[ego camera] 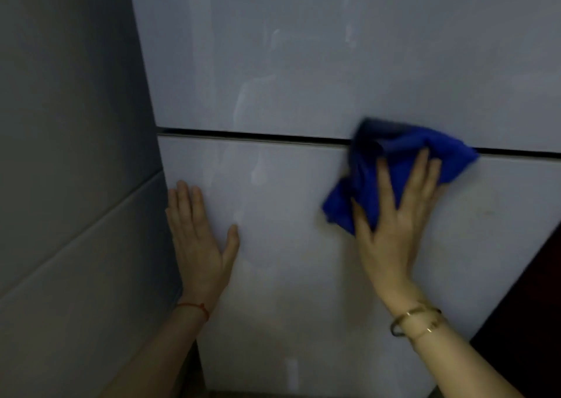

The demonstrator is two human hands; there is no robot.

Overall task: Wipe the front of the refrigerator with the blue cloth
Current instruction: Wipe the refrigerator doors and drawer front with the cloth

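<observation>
The refrigerator (303, 78) filled most of the view, its pale glossy front divided by a dark horizontal seam (258, 136) between the upper door and the lower door (288, 276). The blue cloth (394, 166) lay bunched against the front at the right, straddling that seam — its upper edge on the upper door, the bulk of it on the lower one. The right hand (391, 224) was pressed flat on the cloth with fingers spread, pinning it to the surface rather than gripping it; a gold bangle (417, 321) sat on that wrist. The left hand (200, 239) was flat against the lower door near its left edge, fingers together and thumb splayed, holding nothing, well apart from the cloth. A red string (195, 308) circled the left wrist. Faint streaks and reflections showed on both doors — detail was soft. A grey tiled wall (69, 154) stood to the left of the refrigerator.
</observation>
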